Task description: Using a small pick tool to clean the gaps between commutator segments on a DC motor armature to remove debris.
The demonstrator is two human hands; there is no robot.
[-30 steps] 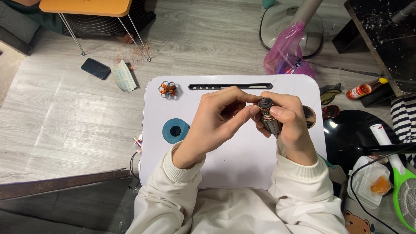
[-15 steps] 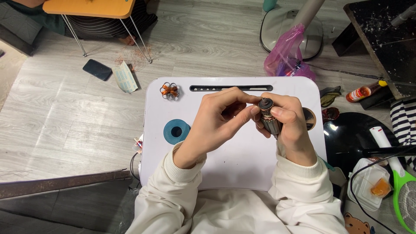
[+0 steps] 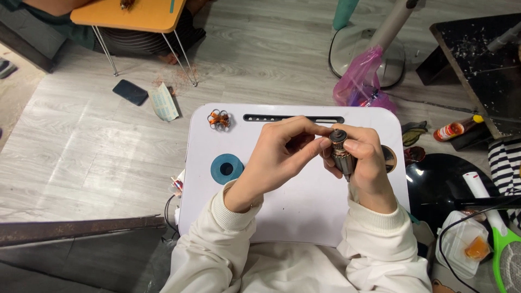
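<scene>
My right hand (image 3: 364, 165) grips a small dark motor armature (image 3: 342, 153) upright over the white lap table (image 3: 304, 217). My left hand (image 3: 282, 152) reaches across to it, fingertips pinched at the armature's top end. A tangle of copper wire (image 3: 220, 120) lies at the table's far left corner. A blue ring-shaped roll (image 3: 227, 168) sits on the table left of my left wrist.
A slot handle (image 3: 293, 118) runs along the table's far edge, and a round cup hole (image 3: 389, 158) lies behind my right hand. On the floor: a phone (image 3: 130, 92), a paper packet (image 3: 163, 101), a pink bag (image 3: 362, 81), a red bottle (image 3: 455, 129), a green racket (image 3: 504, 244).
Both hands stay on the armature with almost no movement. The view has shifted slightly.
</scene>
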